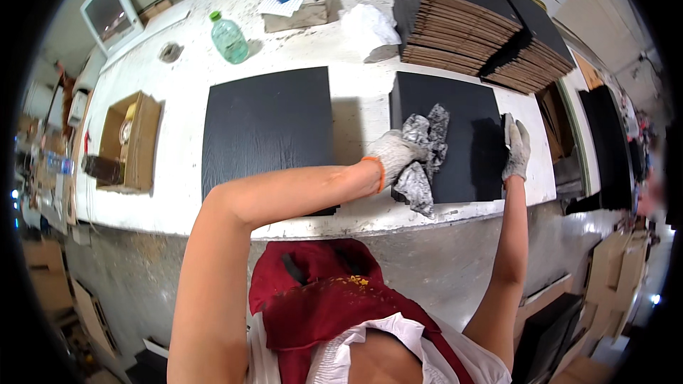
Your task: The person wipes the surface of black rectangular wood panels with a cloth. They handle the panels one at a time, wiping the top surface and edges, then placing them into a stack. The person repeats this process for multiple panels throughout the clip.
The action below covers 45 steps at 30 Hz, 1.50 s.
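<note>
My left hand, in a pale knitted glove with an orange cuff, is closed on a crumpled grey-and-white rag. The rag lies on the left part of a stack of black panels on the right half of the table. At that stack's right edge rests my right hand, also gloved, with its fingers stretched out along the side. Another black panel stack with a wood-grain top sits to the left, beneath my left forearm.
The white worktable also bears a cardboard box of small items, a green plastic bottle, a block with papers and a white plastic bag. Tall stacks of black-faced boards stand at the far right.
</note>
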Each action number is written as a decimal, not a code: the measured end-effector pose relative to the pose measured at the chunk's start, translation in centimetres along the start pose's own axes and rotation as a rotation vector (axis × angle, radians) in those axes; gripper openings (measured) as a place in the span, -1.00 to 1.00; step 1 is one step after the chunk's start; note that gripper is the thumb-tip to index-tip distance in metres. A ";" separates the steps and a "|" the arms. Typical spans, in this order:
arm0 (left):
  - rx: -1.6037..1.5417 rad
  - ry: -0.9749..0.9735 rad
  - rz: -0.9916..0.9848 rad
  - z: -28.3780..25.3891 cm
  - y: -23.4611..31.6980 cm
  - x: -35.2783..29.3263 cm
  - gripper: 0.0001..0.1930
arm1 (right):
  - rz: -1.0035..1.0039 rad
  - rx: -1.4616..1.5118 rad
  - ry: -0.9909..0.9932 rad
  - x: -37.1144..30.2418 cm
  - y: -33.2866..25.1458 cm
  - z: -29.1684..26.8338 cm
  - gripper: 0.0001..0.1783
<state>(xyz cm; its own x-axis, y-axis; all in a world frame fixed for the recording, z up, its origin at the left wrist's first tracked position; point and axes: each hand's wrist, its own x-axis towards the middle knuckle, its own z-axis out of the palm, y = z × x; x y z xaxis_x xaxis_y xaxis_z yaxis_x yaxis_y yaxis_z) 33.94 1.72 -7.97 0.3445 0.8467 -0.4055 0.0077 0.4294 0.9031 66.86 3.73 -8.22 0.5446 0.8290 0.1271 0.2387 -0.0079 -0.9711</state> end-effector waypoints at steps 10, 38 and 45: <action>0.294 0.126 0.063 0.3 2.1 1.3 -0.61 | 0.161 0.357 -0.043 2.7 3.0 -2.1 -0.49; 0.185 -0.072 -0.195 4.0 -3.4 -8.7 -0.35 | 0.463 0.418 -0.110 2.3 12.1 -13.3 -0.41; -0.155 -0.202 -0.228 3.1 -2.9 -9.7 -0.39 | 0.385 0.486 0.136 3.1 13.8 -16.3 -0.49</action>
<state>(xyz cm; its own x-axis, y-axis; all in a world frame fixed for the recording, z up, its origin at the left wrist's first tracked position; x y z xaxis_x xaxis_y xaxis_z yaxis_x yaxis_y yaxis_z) 33.52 -8.71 -6.24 0.5297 0.6509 -0.5439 -0.0321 0.6561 0.7540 84.98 -2.90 -17.92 0.6232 0.7390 -0.2560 -0.3696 -0.0101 -0.9291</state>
